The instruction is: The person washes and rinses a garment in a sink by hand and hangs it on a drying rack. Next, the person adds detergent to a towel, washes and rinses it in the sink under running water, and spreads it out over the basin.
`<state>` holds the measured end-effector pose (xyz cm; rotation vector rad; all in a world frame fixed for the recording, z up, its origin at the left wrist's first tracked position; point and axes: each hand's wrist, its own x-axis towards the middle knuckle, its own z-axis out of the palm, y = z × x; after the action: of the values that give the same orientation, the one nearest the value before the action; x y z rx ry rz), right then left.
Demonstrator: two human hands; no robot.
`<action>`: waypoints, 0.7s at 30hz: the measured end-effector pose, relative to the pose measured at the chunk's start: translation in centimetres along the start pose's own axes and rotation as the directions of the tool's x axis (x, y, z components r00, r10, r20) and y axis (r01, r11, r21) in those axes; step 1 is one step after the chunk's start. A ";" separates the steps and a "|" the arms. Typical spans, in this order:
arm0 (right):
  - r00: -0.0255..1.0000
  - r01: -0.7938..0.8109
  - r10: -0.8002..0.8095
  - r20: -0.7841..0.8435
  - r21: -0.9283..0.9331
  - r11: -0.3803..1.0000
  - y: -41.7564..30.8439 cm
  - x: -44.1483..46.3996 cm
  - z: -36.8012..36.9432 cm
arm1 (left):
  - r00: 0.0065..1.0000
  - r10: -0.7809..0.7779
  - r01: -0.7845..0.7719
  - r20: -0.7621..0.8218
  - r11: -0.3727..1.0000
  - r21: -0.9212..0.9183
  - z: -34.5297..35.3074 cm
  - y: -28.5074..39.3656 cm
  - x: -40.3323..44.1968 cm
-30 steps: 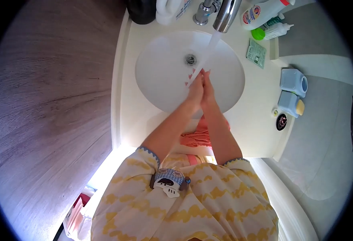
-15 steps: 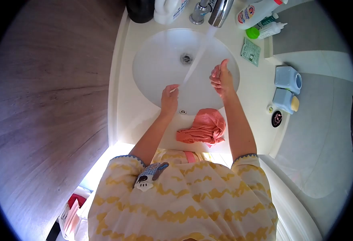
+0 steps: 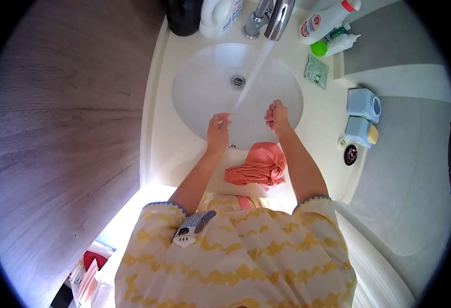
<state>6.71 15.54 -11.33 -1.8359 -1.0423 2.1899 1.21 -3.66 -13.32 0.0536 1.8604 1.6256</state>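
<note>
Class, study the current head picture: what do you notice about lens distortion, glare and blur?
Head view: rounded black corners suggest a wide-angle lens; head view: glare washes out the gap between the wooden panel and the shirt; head view: the running water near the left hand is a soft, smeared streak, probably motion blur.

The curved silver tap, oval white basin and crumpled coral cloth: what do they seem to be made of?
Curved silver tap: probably chromed metal, polished, given its mirror-like highlights.
Oval white basin: likely glazed ceramic, smooth with a soft sheen.
Crumpled coral cloth: matte fabric, judging by its soft folds; fibre unclear.
</note>
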 end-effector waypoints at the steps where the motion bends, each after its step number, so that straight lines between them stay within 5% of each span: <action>1: 0.999 -0.022 0.020 0.039 0.036 0.999 0.5 -0.6 -0.5 | 1.000 -0.014 0.014 0.000 1.000 -0.009 -0.3 0.0 -0.7; 2: 0.996 -0.043 0.038 0.077 0.074 0.996 0.7 -1.6 -0.8 | 0.999 -0.037 0.037 0.022 0.999 -0.029 -0.4 0.1 -1.1; 5: 0.847 -0.130 -0.017 0.531 0.239 0.962 0.9 -1.3 -2.7 | 0.996 -0.053 0.057 0.074 0.997 -0.053 -0.6 1.0 -1.2; 8: 0.896 -0.167 -0.059 0.440 0.459 0.873 0.2 -5.5 -0.7 | 0.992 -0.033 0.040 0.122 0.998 -0.056 -0.2 1.7 -1.9; 11: 0.470 -0.419 -0.359 0.806 0.562 0.713 1.6 -4.7 -1.7 | 0.974 -0.006 0.058 0.229 0.974 -0.220 1.6 3.6 -3.4; 14: 0.677 -0.372 -0.332 0.657 0.694 0.616 2.2 -7.6 -0.3 | 0.923 0.058 0.128 0.382 0.887 -0.444 3.8 6.2 -4.7; 17: 0.577 -0.230 -0.483 0.659 0.698 0.678 3.0 -8.1 0.1 | 0.911 0.082 0.155 0.404 0.839 -0.521 5.9 6.2 -3.9; 21: 0.783 -0.100 -0.400 0.475 0.732 0.674 2.9 -8.2 0.7 | 0.914 0.002 0.284 0.406 0.712 -0.642 8.4 5.6 -2.9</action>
<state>9.28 9.03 -6.09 -0.6572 -0.2166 2.5763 5.48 3.69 -7.13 -0.0955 0.8518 1.9348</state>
